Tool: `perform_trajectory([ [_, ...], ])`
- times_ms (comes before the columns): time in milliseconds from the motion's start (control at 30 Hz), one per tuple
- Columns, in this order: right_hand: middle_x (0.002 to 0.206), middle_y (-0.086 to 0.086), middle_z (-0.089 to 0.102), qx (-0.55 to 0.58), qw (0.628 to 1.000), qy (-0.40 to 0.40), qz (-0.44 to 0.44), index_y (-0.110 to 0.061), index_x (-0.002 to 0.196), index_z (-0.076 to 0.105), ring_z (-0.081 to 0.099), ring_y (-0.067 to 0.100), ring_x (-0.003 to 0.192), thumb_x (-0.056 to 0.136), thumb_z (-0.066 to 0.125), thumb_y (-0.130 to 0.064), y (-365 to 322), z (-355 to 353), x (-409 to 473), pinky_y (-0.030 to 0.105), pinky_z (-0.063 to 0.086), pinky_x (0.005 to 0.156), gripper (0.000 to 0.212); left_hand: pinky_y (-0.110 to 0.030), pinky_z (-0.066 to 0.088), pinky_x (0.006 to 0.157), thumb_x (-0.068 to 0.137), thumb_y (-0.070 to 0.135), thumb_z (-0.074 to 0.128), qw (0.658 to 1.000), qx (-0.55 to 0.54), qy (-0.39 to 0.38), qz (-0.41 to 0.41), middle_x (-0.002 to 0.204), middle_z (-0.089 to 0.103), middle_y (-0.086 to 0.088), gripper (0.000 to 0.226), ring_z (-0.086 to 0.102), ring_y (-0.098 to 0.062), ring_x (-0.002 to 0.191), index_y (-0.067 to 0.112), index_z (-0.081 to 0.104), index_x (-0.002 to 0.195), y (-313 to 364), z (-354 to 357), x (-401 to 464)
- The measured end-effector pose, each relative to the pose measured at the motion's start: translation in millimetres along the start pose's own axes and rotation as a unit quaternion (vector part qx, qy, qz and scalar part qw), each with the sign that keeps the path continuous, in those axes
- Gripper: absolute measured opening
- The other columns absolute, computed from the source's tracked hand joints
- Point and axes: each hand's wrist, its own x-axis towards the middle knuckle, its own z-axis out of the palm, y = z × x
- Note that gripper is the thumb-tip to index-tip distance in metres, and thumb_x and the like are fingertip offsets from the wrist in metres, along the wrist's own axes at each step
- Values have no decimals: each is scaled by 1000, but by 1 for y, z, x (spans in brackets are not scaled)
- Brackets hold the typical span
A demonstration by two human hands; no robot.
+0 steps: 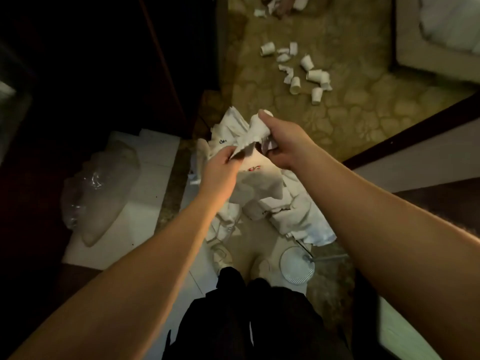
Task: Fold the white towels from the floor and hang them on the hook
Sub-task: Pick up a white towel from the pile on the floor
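A crumpled white towel [253, 136] hangs between my two hands above the floor. My left hand [220, 170] pinches its lower edge. My right hand [279, 141] grips the bunched upper part, thumb on top. Beneath them a heap of white towels [280, 203] lies on the floor, some with dark and red marks. No hook is visible.
Several white paper cups [301, 68] lie scattered on the patterned carpet farther ahead. A clear plastic bag [101, 188] rests on white tile at the left. A round glass lid [297, 266] sits near my feet. A bed corner [441, 35] is at top right; dark wall at left.
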Motion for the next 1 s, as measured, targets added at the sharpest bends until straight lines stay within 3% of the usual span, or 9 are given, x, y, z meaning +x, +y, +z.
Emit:
perform_trajectory([
  [67, 83, 10, 68, -3, 1000, -3, -13, -5, 91, 69, 65, 23, 78, 89, 76, -26, -9, 7, -26, 38, 62, 81, 22, -13, 45, 63, 98, 34, 57, 1000, -6, 0, 13, 78, 69, 17, 15, 63, 5, 74, 33, 69, 88, 12, -21, -18],
  [133, 81, 8, 62, -25, 999, -1, -26, -7, 88, 66, 60, 17, 59, 90, 76, -26, -16, 13, -50, 25, 54, 49, 21, -27, 52, 76, 97, 40, 58, 1000, -11, -6, 29, 92, 73, 11, 14, 67, -6, 90, 34, 71, 98, 23, -39, -39],
  [167, 82, 8, 60, -35, 999, -3, -29, -8, 89, 65, 58, 15, 54, 90, 75, -25, -18, 15, -61, 22, 49, 45, 20, -35, 55, 80, 95, 41, 58, 999, -20, -2, 38, 97, 74, 7, 15, 69, -13, 95, 36, 71, 100, 28, -47, -50],
  [333, 80, 7, 68, -104, 993, -34, -41, -9, 95, 67, 66, 12, 55, 94, 70, -27, -12, 24, -119, 20, 49, 46, 19, -23, 54, 71, 92, 48, 59, 996, -4, 19, 89, 89, 75, 16, 14, 70, -2, 83, 45, 73, 89, 34, -76, -116],
  [400, 89, 9, 70, -129, 989, -42, -57, -8, 101, 67, 70, 12, 63, 96, 68, -26, 0, 24, -145, 19, 47, 44, 19, -33, 56, 76, 88, 54, 59, 995, 32, 23, 95, 90, 76, 11, 20, 71, -9, 85, 40, 73, 91, 30, -86, -152],
  [567, 63, -2, 60, -144, 976, -129, -98, -11, 103, 66, 48, 2, 40, 96, 64, -18, 31, 30, -226, 16, 30, 34, 10, -55, 55, 91, 73, 54, 71, 993, 95, 21, 61, 95, 77, -2, 41, 73, -28, 91, 22, 72, 99, 25, -120, -257],
  [733, 56, -6, 59, -121, 962, -227, -96, -15, 105, 68, 47, 1, 41, 99, 63, -22, 79, 50, -320, 14, 32, 37, 10, -49, 58, 88, 71, 52, 75, 986, 154, 60, 23, 91, 77, 6, 38, 75, -17, 85, 28, 72, 99, 17, -165, -367],
  [867, 63, -2, 60, -105, 955, -259, -99, -9, 105, 72, 53, 2, 46, 97, 66, -28, 129, 74, -398, 16, 39, 44, 21, -35, 55, 73, 85, 43, 77, 978, 179, 110, -8, 80, 75, 16, 12, 72, -5, 74, 32, 72, 88, 2, -214, -452],
  [1000, 74, 0, 62, -93, 947, -282, -125, -9, 103, 71, 55, 5, 60, 97, 66, -34, 172, 96, -466, 19, 45, 54, 26, -25, 53, 80, 83, 36, 80, 965, 230, 99, -80, 98, 77, 7, 22, 70, -11, 89, 23, 76, 101, -25, -263, -536],
])
